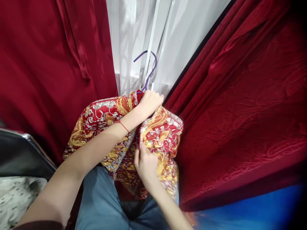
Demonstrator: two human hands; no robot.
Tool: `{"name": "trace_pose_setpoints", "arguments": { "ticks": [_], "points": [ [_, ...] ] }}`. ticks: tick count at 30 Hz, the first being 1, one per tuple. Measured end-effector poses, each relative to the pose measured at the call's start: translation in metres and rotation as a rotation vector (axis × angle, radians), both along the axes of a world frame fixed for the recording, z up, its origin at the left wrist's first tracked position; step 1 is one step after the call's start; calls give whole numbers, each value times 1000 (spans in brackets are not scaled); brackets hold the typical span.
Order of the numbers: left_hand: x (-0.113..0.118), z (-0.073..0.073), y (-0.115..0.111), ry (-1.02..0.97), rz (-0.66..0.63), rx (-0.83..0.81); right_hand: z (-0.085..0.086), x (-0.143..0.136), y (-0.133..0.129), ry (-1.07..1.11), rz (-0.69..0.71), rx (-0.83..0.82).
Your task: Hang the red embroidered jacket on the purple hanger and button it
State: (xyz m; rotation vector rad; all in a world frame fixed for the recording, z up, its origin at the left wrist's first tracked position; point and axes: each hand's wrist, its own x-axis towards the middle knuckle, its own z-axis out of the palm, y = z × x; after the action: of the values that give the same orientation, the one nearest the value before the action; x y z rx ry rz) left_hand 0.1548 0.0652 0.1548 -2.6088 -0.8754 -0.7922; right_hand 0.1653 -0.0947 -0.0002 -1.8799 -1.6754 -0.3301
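A red jacket (pixel 103 110) with gold and silver embroidery hangs on a purple hanger (pixel 153 68), its front partly open. My left hand (pixel 151 101) is closed at the collar, just under the hanger's hook, and its fingers curl over the far side. Lower down, my right hand (pixel 146 161) grips the jacket's front edge on the right side, fingers bent around the cloth. The hanger's shoulders are hidden inside the jacket, and its lower part hangs in front of my knees.
Red curtains (pixel 240 111) hang on the right, and more red cloth (pixel 48 64) on the left. White drapery (pixel 129 38) hangs behind the hook. At lower left are a dark chair back (pixel 21 153) with a metal rim and spotted white fabric (pixel 19 198). Blue floor (pixel 247 210) shows at lower right.
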Motion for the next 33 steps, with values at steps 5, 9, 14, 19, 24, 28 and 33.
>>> {"name": "trace_pose_setpoints", "arguments": {
  "ticks": [5, 9, 14, 19, 24, 28, 33],
  "points": [
    [-23, 0, -14, 76, -80, 121, -29, 14, 51, 45, -109, -213],
    [-68, -34, -44, -286, -40, 210, -10, 29, 36, 63, -95, -86],
    [-113, -104, -58, -843, 213, 185, 2, 13, 41, 66, -59, -84],
    [-120, -106, -44, -456, 160, -31, 51, 8, 62, 209, 125, -8],
    [-117, -49, -34, -648, 141, -58, 103, 4, 78, 376, 157, 309],
    [-118, -30, -26, -700, 110, -129, 82, -18, 83, 91, 227, 38],
    [-156, -59, 6, -762, 73, -102, 60, 12, 32, -93, 665, -160]
  ]
}}
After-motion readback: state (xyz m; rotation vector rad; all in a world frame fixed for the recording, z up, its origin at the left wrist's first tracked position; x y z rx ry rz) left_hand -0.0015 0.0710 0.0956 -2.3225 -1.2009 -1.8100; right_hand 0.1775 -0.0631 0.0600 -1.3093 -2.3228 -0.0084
